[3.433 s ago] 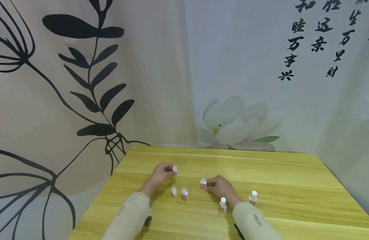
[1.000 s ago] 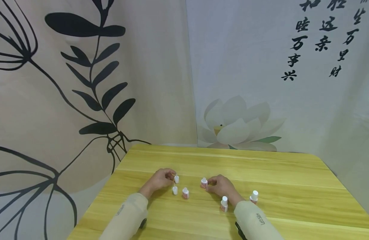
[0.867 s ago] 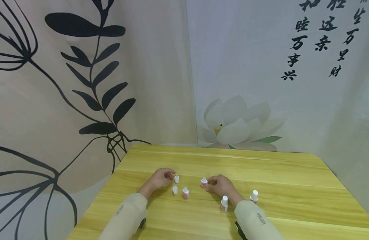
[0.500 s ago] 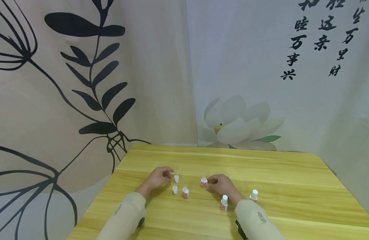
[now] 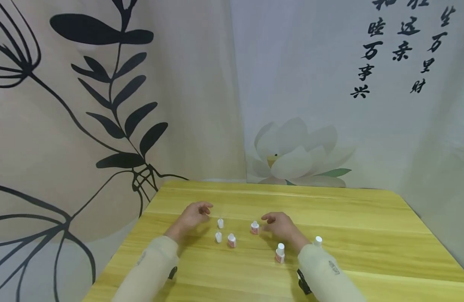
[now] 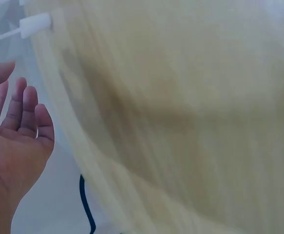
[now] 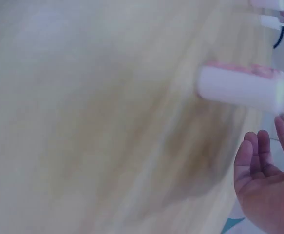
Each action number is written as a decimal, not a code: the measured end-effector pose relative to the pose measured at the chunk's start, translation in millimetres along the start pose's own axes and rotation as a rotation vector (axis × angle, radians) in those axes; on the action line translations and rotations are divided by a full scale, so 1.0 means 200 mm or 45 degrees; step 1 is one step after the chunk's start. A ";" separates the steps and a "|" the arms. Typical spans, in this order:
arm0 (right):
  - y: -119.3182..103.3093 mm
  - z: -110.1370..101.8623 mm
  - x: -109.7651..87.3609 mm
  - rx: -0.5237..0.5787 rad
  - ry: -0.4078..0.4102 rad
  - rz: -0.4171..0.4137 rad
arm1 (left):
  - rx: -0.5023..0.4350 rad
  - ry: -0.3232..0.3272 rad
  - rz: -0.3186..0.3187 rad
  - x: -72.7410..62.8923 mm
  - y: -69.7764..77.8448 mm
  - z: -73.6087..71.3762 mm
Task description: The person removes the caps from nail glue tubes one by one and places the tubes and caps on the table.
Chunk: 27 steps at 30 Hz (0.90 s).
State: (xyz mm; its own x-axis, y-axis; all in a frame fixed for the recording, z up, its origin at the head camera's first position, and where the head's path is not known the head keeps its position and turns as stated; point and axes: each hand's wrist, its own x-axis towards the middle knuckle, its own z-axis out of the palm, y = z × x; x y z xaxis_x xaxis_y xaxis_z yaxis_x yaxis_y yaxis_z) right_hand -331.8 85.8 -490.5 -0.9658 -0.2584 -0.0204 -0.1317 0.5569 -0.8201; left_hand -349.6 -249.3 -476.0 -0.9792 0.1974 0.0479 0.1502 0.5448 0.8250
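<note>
Head view: a small, white, plastic-looking bottle with a pinkish-red label [image 5: 255, 227] stands uncapped on the yellow wood-grain counter [image 5: 349, 218], between the hands, its long axis vertical. It lies just to the left of the right hand [image 5: 282, 226], much the nearer of the two. That hand slants forward and inward, fingers partly bent and loose, grasping nothing; the right wrist view shows a fingertip close by the neck, though contact cannot be told. Opposite, the left hand [image 5: 190, 218] extends forward, released, its fingers loosely bent. Just right of its fingertips, and apart from them, a white cap with a thin stem [image 5: 220, 223] stands stem-up, and a matching white cap [image 5: 218, 237] stands nearer the person, beside a second uncapped white bottle [image 5: 232, 240]. By the right forearm stands a white bottle with a tall white cap [image 5: 280, 253].
</note>
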 end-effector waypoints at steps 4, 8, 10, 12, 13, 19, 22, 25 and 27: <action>-0.04 -0.07 -0.02 0.025 0.017 0.018 | 0.010 0.015 -0.021 0.02 0.04 -0.03; -0.08 -0.15 -0.02 0.005 0.040 0.018 | 0.001 0.032 -0.041 0.03 0.10 -0.07; -0.11 -0.20 -0.03 -0.013 0.037 0.000 | -0.010 0.038 -0.043 0.04 0.14 -0.09; -0.13 -0.25 -0.04 0.001 0.024 -0.014 | -0.009 0.037 -0.026 0.04 0.18 -0.10; -0.14 -0.28 -0.05 0.010 0.015 -0.020 | 0.007 0.037 -0.008 0.05 0.20 -0.11; -0.20 -0.42 -0.11 0.034 0.005 -0.070 | 0.046 0.033 0.059 0.07 0.32 -0.12; -0.23 -0.46 -0.15 0.032 0.019 -0.092 | 0.020 0.044 0.085 0.06 0.39 -0.12; -0.25 -0.49 -0.18 0.027 0.044 -0.103 | 0.012 0.043 0.108 0.06 0.44 -0.10; -0.26 -0.50 -0.21 0.029 0.059 -0.113 | 0.005 0.035 0.119 0.05 0.47 -0.08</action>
State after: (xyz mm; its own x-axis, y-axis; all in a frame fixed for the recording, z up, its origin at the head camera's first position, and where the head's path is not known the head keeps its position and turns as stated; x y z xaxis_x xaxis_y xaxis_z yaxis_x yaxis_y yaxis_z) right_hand -306.8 146.4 -389.7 -0.9599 -0.2690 0.0787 -0.2125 0.5153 -0.8302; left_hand -347.9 -209.3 -389.8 -0.9642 0.2252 0.1398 0.2414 0.5286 0.8138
